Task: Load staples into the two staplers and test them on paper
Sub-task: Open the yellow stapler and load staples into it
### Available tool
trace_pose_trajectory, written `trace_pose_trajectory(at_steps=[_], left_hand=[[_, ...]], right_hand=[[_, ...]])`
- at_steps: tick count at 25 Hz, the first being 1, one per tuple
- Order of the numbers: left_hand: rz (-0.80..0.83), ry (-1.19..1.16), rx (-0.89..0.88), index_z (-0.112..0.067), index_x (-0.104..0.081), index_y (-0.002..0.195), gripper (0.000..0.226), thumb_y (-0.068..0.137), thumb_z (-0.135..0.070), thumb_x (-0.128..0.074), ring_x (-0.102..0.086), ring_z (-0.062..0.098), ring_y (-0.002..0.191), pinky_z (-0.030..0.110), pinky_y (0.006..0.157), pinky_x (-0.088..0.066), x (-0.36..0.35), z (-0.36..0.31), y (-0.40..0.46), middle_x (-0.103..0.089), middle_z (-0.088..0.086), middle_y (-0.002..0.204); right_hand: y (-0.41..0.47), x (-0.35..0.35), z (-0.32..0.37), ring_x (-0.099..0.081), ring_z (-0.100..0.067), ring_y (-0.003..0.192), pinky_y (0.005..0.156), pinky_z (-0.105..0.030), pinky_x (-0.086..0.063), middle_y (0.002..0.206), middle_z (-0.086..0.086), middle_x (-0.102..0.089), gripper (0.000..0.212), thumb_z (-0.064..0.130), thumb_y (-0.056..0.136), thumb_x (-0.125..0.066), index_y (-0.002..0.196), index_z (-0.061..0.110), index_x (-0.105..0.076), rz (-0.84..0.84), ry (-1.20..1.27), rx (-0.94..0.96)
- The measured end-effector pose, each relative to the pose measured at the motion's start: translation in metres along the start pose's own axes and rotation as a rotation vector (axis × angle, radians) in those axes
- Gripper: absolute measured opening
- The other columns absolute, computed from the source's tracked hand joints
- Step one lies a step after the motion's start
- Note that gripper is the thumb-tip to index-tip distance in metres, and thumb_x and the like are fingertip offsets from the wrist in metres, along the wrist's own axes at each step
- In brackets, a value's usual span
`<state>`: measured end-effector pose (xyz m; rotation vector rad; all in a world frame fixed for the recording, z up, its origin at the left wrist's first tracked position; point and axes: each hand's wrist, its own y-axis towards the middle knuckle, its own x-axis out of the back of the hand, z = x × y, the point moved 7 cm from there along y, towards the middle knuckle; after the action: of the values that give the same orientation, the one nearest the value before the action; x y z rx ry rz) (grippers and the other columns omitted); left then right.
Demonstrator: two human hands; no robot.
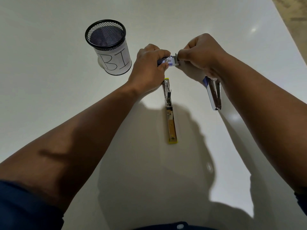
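Nearest me, the yellow stapler point(171, 113) lies swung open on the table point(66, 22), long axis pointing away toward my hands. The blue stapler point(214, 93) lies to its right, under my right wrist. Beyond them, my left hand point(149, 63) grips the staple box point(167, 61) while my right hand point(197, 52) pinches its inner tray point(176, 59), I think pulling it out sideways. The mesh cup point(108, 47) stands far left, clear of everything.

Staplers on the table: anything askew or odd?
Nothing damaged. The yellow stapler lies opened out flat, as for loading; the blue stapler lies partly under the right forearm. No test paper in view.
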<state>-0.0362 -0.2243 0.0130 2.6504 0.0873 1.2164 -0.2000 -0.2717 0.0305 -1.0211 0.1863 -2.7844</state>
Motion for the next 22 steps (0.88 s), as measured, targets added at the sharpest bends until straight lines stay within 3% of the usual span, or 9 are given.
trace_pose_trajectory(at_steps=[5, 10, 13, 15, 19, 22], left_hand=[[-0.004, -0.002, 0.011, -0.022, -0.069, 0.129, 0.035, 0.094, -0.018, -0.066, -0.053, 0.021, 0.120, 0.033, 0.103, -0.045, 0.000, 0.000, 0.000, -0.059, 0.000, 0.120], [-0.006, -0.001, 0.006, -0.022, -0.069, 0.129, 0.035, 0.094, -0.019, -0.067, -0.053, 0.022, 0.121, 0.035, 0.104, -0.045, 0.000, 0.000, 0.001, -0.059, 0.001, 0.122], [-0.004, 0.004, 0.000, -0.023, -0.070, 0.128, 0.035, 0.094, -0.019, -0.065, -0.053, 0.023, 0.120, 0.032, 0.104, -0.044, 0.000, 0.001, 0.001, -0.060, 0.002, 0.121], [-0.005, 0.011, -0.002, -0.024, -0.070, 0.127, 0.034, 0.094, -0.019, -0.065, -0.053, 0.022, 0.120, 0.029, 0.101, -0.042, -0.001, 0.001, 0.001, -0.060, 0.001, 0.121], [-0.007, 0.006, -0.012, -0.023, -0.070, 0.126, 0.034, 0.093, -0.018, -0.065, -0.053, 0.023, 0.119, 0.033, 0.101, -0.045, 0.000, 0.000, 0.000, -0.061, 0.002, 0.119], [-0.003, -0.001, -0.018, -0.022, -0.071, 0.127, 0.034, 0.093, -0.017, -0.065, -0.054, 0.024, 0.118, 0.037, 0.102, -0.046, 0.000, 0.001, 0.001, -0.061, 0.002, 0.119]], right_hand=[[-0.011, -0.009, 0.000, -0.062, -0.012, 0.069, 0.058, -0.025, -0.049, 0.078, -0.002, -0.071, 0.013, 0.027, 0.076, -0.078, 0.076, 0.014, -0.074, 0.211, -0.183, 0.077], [-0.011, -0.010, 0.002, -0.060, -0.010, 0.067, 0.060, -0.027, -0.050, 0.080, -0.001, -0.069, 0.017, 0.030, 0.080, -0.078, 0.080, 0.015, -0.069, 0.204, -0.120, 0.116], [-0.004, -0.001, -0.002, -0.069, -0.025, 0.093, 0.081, -0.046, -0.058, 0.099, -0.004, -0.072, 0.008, 0.028, 0.083, -0.070, 0.086, 0.026, -0.063, 0.208, -0.007, 0.089], [0.000, 0.002, -0.005, -0.069, -0.029, 0.105, 0.090, -0.049, -0.058, 0.106, -0.006, -0.073, 0.009, 0.026, 0.086, -0.069, 0.094, 0.025, -0.066, 0.169, -0.029, 0.077], [0.004, -0.002, -0.003, -0.066, -0.013, 0.081, 0.065, -0.028, -0.053, 0.085, 0.004, -0.074, 0.005, 0.022, 0.085, -0.073, 0.087, 0.018, -0.075, 0.099, -0.080, 0.047], [0.004, -0.003, -0.002, -0.063, -0.008, 0.072, 0.059, -0.024, -0.046, 0.080, 0.005, -0.073, 0.005, 0.018, 0.082, -0.073, 0.086, 0.016, -0.076, 0.072, -0.059, -0.003]])
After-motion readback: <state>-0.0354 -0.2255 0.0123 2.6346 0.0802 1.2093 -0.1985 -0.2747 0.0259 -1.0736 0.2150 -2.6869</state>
